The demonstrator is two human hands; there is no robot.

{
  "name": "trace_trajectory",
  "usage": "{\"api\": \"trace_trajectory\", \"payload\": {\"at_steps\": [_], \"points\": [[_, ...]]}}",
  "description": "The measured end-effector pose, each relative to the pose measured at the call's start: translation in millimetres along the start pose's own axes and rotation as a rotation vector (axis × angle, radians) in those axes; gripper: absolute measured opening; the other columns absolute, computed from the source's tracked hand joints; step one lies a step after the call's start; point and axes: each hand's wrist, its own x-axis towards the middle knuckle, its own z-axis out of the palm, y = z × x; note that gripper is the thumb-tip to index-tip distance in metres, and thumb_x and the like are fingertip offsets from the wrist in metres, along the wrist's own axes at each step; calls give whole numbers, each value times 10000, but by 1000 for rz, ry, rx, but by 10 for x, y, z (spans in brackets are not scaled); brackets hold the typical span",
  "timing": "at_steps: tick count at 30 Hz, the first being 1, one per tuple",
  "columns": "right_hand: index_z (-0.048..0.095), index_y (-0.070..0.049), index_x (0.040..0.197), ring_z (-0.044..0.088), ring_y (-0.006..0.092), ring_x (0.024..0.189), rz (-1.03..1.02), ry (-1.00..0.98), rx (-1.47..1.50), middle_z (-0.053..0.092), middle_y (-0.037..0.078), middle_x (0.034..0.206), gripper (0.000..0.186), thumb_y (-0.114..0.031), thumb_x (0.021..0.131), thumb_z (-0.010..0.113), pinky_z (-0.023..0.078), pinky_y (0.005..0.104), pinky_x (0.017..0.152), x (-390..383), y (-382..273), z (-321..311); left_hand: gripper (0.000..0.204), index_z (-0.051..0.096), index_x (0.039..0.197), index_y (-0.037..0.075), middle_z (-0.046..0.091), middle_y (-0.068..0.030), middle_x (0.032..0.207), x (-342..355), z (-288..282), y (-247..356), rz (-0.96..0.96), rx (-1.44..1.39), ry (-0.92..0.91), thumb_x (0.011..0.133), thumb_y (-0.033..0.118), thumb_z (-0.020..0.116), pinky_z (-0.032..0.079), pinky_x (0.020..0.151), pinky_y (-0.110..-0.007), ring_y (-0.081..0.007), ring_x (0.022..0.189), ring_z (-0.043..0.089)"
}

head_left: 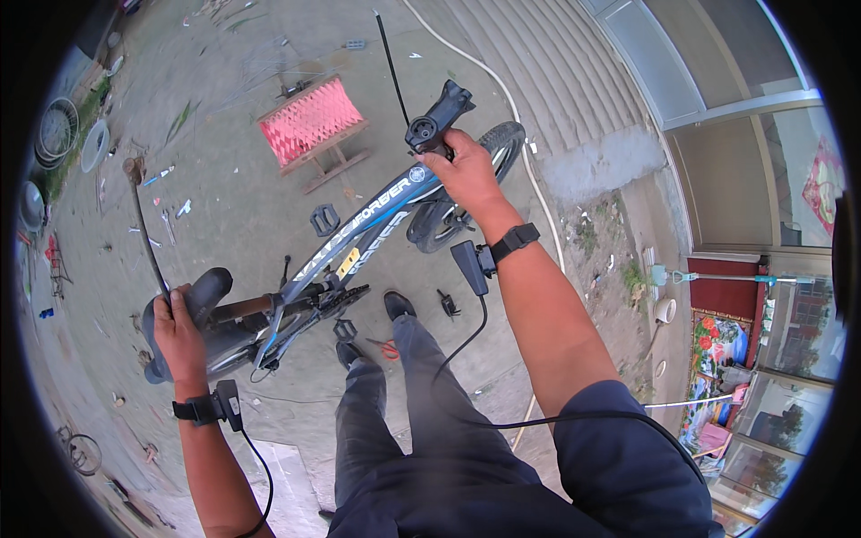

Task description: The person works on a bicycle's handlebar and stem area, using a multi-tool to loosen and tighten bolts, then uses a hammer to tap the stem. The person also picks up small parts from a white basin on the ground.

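Observation:
A dark bicycle frame with blue and white markings stands upright in front of me, its front end to the upper right. My right hand is closed around the top of the head tube, just below the black stem. No full handlebar shows on that stem. My left hand wraps round the dark handle of a hammer, whose rusty-looking head points up and away. That hand is at the black saddle; whether it presses on it I cannot tell. The front wheel is turned to the side.
A wooden stool with a pink woven top stands beyond the bicycle. Orange-handled scissors and a small black part lie near my feet. A pale hose runs past the front wheel toward concrete steps. Basins stand far left.

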Motion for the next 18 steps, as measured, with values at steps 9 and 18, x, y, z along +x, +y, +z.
{"api": "trace_trajectory", "payload": {"at_steps": [9, 18], "points": [[539, -56, 1420, 651, 345, 1169, -17, 206, -314, 651, 188, 1266, 578, -167, 891, 741, 517, 403, 1001, -1037, 548, -152, 353, 681, 1100, -4, 715, -135, 974, 32, -5, -68, 40, -6, -36, 1101, 289, 485, 506, 855, -347, -205, 885, 649], [639, -54, 1313, 692, 342, 1054, 752, -341, -361, 720, 181, 1144, 549, -402, 898, 729, 554, 406, 913, -4609, 1257, -995, 386, 682, 1098, -12, 734, -101, 1082, 205, -218, -203, -98, -309, -156, 1103, 314, 476, 493, 905, -326, -176, 969, 645]]}}
